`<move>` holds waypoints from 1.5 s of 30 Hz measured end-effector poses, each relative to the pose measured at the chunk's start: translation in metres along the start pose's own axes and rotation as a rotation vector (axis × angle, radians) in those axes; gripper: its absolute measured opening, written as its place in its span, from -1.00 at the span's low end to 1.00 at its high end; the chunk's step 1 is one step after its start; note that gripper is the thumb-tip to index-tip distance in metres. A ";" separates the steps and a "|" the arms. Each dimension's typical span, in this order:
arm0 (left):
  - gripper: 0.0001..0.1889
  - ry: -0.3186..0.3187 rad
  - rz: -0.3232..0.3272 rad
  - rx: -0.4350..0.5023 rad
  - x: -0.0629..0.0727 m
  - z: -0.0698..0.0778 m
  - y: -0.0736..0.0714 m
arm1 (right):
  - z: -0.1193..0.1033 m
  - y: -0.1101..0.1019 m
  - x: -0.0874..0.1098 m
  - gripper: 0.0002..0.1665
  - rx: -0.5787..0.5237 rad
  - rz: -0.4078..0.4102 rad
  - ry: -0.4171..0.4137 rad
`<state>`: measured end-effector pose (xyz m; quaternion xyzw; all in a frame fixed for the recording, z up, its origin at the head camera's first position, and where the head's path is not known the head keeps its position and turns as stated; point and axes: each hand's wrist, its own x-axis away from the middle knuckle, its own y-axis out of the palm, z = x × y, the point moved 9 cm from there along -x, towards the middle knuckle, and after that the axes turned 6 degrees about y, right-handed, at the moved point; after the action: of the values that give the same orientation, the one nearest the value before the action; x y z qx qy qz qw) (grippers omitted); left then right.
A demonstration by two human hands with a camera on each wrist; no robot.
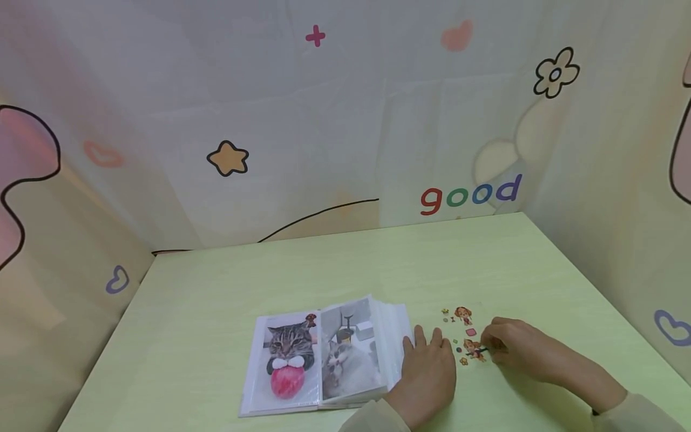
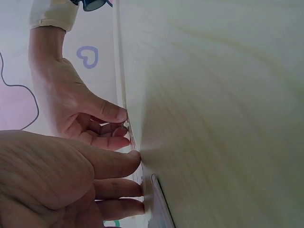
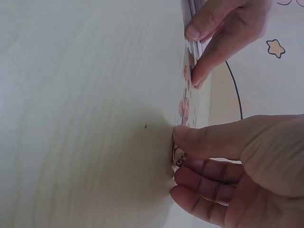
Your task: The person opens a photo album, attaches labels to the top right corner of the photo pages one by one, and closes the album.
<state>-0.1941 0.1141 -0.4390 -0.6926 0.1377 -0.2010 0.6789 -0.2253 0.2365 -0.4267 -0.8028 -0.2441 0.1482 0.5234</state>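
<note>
A clear sticker sheet (image 1: 471, 332) with small cartoon dog stickers lies flat on the table, right of an open photo album (image 1: 286, 354). My right hand (image 1: 518, 348) pinches the sheet's right edge between thumb and curled fingers; part of a printed cartoon (image 3: 179, 156) shows at the fingertips in the right wrist view. Between album and sheet, my left hand (image 1: 426, 372) rests palm down with its fingers spread and fairly straight, fingertips at the sheet's left side. The album shows a cat photo with a pink ball on its left page and a greyish cat photo on its right.
The pale green table (image 1: 216, 288) runs back to a printed cloth backdrop (image 1: 324, 120) with stars, hearts and the word "good". More cloth stands along the table's left and right sides. The album's thick stack of pages rises beside my left hand.
</note>
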 end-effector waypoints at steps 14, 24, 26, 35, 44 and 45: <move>-0.57 0.007 -0.031 0.003 0.000 0.001 0.001 | 0.004 -0.002 0.000 -0.65 -0.034 -0.033 -0.008; -0.59 -0.001 -0.023 0.015 -0.001 -0.001 0.001 | 0.002 -0.003 -0.003 -0.67 -0.028 -0.027 -0.020; -0.59 -0.003 -0.020 0.019 -0.001 -0.001 0.001 | 0.001 -0.003 -0.004 -0.69 -0.029 -0.030 -0.016; -0.58 -0.011 -0.031 0.027 -0.002 -0.002 0.001 | 0.004 -0.002 -0.007 -0.71 -0.034 -0.073 0.004; -0.60 -0.011 -0.006 -0.002 0.000 0.000 -0.001 | 0.008 0.000 -0.009 -0.73 -0.068 -0.116 0.065; -0.61 -0.011 -0.003 0.000 0.000 0.000 -0.002 | 0.008 0.000 -0.009 -0.73 -0.072 -0.117 0.067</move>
<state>-0.1938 0.1139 -0.4372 -0.6941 0.1330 -0.1980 0.6792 -0.2367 0.2380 -0.4304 -0.8100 -0.2780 0.0816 0.5099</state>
